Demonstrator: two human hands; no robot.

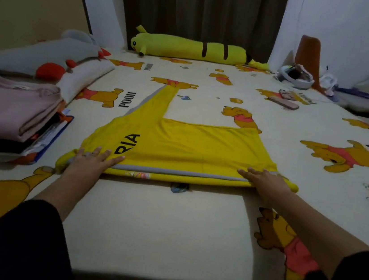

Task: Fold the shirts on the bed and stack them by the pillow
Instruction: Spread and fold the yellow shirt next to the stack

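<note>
dim indoor light | soft blur | wide-angle bending, dark lower edge

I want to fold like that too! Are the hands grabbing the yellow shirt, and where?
No grabbing. The left hand and right hand lie flat with straight fingers, pressing the yellow shirt along its near folded edge, one at each end.

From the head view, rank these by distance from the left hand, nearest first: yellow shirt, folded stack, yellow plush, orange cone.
1. Yellow shirt: under the left hand, touching.
2. Folded stack: just to its left.
3. Yellow plush: far end, centre.
4. Orange cone: far right corner.
</note>
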